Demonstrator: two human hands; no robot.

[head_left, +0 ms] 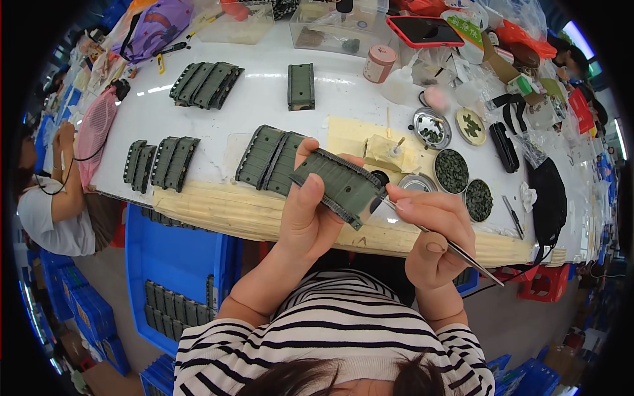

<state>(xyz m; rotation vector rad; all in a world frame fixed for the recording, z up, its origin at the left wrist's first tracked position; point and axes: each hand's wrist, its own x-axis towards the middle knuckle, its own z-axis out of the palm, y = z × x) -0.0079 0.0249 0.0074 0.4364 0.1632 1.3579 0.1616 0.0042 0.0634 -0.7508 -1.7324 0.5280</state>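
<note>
My left hand is closed round a curved, dark green ribbed panel, held tilted above the table's near edge. My thumb presses on its face. In my right hand is a pair of metal tweezers, pinched near the tip, which reaches the panel's right edge. Whether the tip grips anything is too small to tell. Just behind my left hand, similar green panels lie side by side. Right of my hands, small dark green pieces fill a round tin, and a second tin holds more pieces.
More green panels lie at the left and back. A pale yellow block sits beyond my right hand. A phone, bottles and bags crowd the back right. Below the table stands a blue crate of panels. Another person is at far left.
</note>
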